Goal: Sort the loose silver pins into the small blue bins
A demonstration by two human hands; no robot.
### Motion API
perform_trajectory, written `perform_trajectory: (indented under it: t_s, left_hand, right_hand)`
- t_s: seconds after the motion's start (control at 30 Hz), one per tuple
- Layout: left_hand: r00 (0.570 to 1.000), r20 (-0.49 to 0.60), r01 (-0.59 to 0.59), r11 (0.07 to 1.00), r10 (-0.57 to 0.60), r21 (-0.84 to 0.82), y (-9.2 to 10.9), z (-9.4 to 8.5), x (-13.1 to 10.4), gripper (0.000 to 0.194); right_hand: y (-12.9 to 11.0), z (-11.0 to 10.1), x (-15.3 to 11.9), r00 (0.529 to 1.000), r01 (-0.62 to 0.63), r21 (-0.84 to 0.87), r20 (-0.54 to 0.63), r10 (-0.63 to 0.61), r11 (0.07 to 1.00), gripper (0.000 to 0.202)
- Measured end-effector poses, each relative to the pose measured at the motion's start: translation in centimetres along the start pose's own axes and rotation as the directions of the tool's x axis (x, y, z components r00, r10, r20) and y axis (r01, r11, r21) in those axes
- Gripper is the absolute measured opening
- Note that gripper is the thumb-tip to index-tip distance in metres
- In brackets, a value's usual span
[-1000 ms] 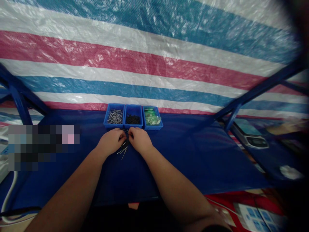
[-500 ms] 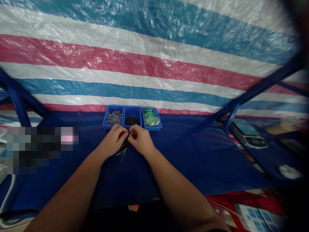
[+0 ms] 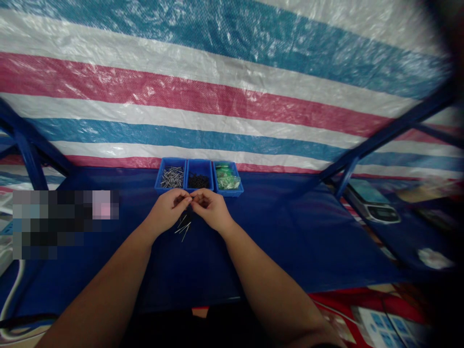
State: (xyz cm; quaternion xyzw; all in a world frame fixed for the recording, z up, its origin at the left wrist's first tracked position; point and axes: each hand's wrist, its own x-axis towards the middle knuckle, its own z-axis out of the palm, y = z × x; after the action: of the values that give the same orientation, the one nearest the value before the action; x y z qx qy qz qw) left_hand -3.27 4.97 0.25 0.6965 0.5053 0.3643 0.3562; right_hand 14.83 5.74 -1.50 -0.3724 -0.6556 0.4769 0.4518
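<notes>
In the head view we are pinching both hands, left hand (image 3: 169, 211) and right hand (image 3: 213, 211), narrowly closed, fingertips meeting; what they are holding, we cannot tell. Thin, shiny pins (image 3: 186, 231) are lying loosely crossed on the blue tabletop (image 3: 282, 232) beneath; a second ago our fingertips were standing slightly apart

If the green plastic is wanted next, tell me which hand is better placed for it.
The right hand, probably: it is closer to the green plastic, while the left hand is farther off, nearer the silver pins.
</notes>
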Motion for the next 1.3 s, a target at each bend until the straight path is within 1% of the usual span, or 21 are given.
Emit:
perform_trajectory:
  t_s: [0.1, 0.17, 0.23, 0.3, 0.33, 0.4, 0.47, 0.5, 0.57, 0.63, 0.67, 0.73, 0.83, 0.9, 0.93, 1.0, 1.07, 1.1, 1.13, 1.2, 1.3]
  left_hand:
    - [0.995, 0.043, 0.091, 0.985, -0.085, -0.150, -0.1, 0.0, 0.1, 0.025]
    - [0.990, 0.076, 0.135, 0.964, -0.120, -0.231, -0.1, 0.0, 0.1, 0.027]
    - [0.983, 0.103, 0.172, 0.945, -0.149, -0.280, -0.2, -0.1, 0.1, 0.029]
    - [0.981, 0.082, 0.194, 0.932, -0.177, -0.306, -0.3, -0.2, 0.2, 0.029]
    - [0.982, 0.028, 0.187, 0.930, -0.188, -0.317, -0.3, -0.4, 0.2, 0.030]
    - [0.969, -0.162, 0.127, 0.938, -0.187, -0.323, -0.4, -0.8, 0.3, 0.032]
    - [0.914, -0.378, 0.041, 0.960, -0.148, -0.276, -0.5, -1.3, 0.4, 0.033]
    - [0.881, -0.458, 0.015, 0.974, -0.120, -0.226, -0.5, -1.5, 0.5, 0.033]
    - [0.836, -0.544, 0.037, 0.997, -0.069, -0.069, -0.6, -2.0, 0.5, 0.031]
    - [0.826, -0.562, 0.127, 0.981, -0.024, 0.144, -0.8, -2.4, 0.5, 0.028]
    - [0.832, -0.554, 0.169, 0.955, -0.006, 0.244, -0.9, -2.5, 0.5, 0.027]
    - [0.852, -0.524, 0.209, 0.902, 0.022, 0.379, -1.1, -2.6, 0.4, 0.026]
    - [0.859, -0.508, 0.199, 0.878, 0.057, 0.435, -1.1, -2.8, 0.4, 0.027]
    - [0.862, -0.495, 0.155, 0.877, 0.105, 0.455, -0.9, -3.1, 0.3, 0.024]
    - [0.874, -0.470, 0.122, 0.879, 0.125, 0.461, -0.8, -3.3, 0.2, 0.022]
    - [0.922, -0.361, 0.050, 0.883, 0.138, 0.466, -0.7, -3.9, 0.0, 0.018]
    - [0.975, -0.200, 0.011, 0.881, 0.095, 0.474, -0.8, -4.5, -0.2, 0.016]
    - [0.991, -0.119, 0.005, 0.876, 0.060, 0.482, -0.9, -4.7, -0.3, 0.016]
    - [0.999, -0.044, 0.001, 0.872, 0.024, 0.490, -1.1, -4.9, -0.4, 0.015]
    - [0.997, 0.076, -0.009, 0.868, -0.034, 0.497, -1.6, -4.8, -0.5, 0.016]
    - [0.985, 0.164, -0.031, 0.867, -0.059, 0.498, -2.1, -4.4, -0.4, 0.018]
  right_hand:
    - [0.3, -0.2, 0.0, 1.000, 0.008, -0.015, 0.006, -0.008, 1.000, 0.018]
    - [0.4, -0.3, 0.0, 1.000, 0.028, -0.049, 0.004, -0.028, 0.998, 0.016]
    - [0.3, -0.4, -0.1, 0.998, 0.058, -0.072, -0.009, -0.059, 0.996, 0.013]
    - [0.2, -0.4, 0.0, 0.994, 0.092, -0.091, -0.054, -0.097, 0.992, 0.012]
    - [0.2, -0.5, 0.1, 0.989, 0.108, -0.107, -0.093, -0.119, 0.988, 0.011]
    - [0.2, -0.6, 0.4, 0.968, 0.137, -0.157, -0.190, -0.166, 0.978, 0.011]
    - [0.2, -0.8, 0.9, 0.935, 0.138, -0.224, -0.291, -0.201, 0.965, 0.013]
    - [0.1, -0.8, 1.2, 0.921, 0.118, -0.259, -0.333, -0.204, 0.959, 0.015]
    - [0.0, -1.0, 1.6, 0.907, 0.051, -0.338, -0.378, -0.185, 0.940, 0.023]
    - [-0.2, -1.1, 1.9, 0.918, -0.007, -0.427, -0.361, -0.163, 0.904, 0.032]
    - [-0.3, -1.1, 1.8, 0.929, -0.019, -0.470, -0.334, -0.158, 0.883, 0.034]
    - [-0.6, -1.1, 1.6, 0.951, -0.015, -0.538, -0.267, -0.154, 0.843, 0.029]
    - [-0.7, -0.9, 1.0, 0.986, 0.030, -0.595, -0.114, -0.122, 0.803, 0.016]
    - [-0.6, -0.7, 0.7, 0.996, 0.075, -0.622, 0.008, -0.089, 0.780, 0.013]
    - [-0.6, -0.5, 0.6, 0.995, 0.095, -0.633, 0.060, -0.074, 0.768, 0.013]
    - [-0.5, -0.2, 0.5, 0.991, 0.121, -0.657, 0.127, -0.050, 0.744, 0.014]
    - [-0.5, 0.1, 0.5, 0.986, 0.133, -0.676, 0.163, -0.029, 0.725, 0.015]
    - [-0.6, 0.2, 0.5, 0.984, 0.139, -0.683, 0.179, -0.021, 0.717, 0.016]
    - [-0.6, 0.2, 0.4, 0.980, 0.149, -0.688, 0.200, -0.012, 0.710, 0.017]
    - [-0.7, 0.2, 0.3, 0.969, 0.172, -0.697, 0.246, 0.007, 0.696, 0.018]
    - [-0.8, 0.1, 0.3, 0.959, 0.180, -0.724, 0.280, 0.045, 0.666, 0.019]
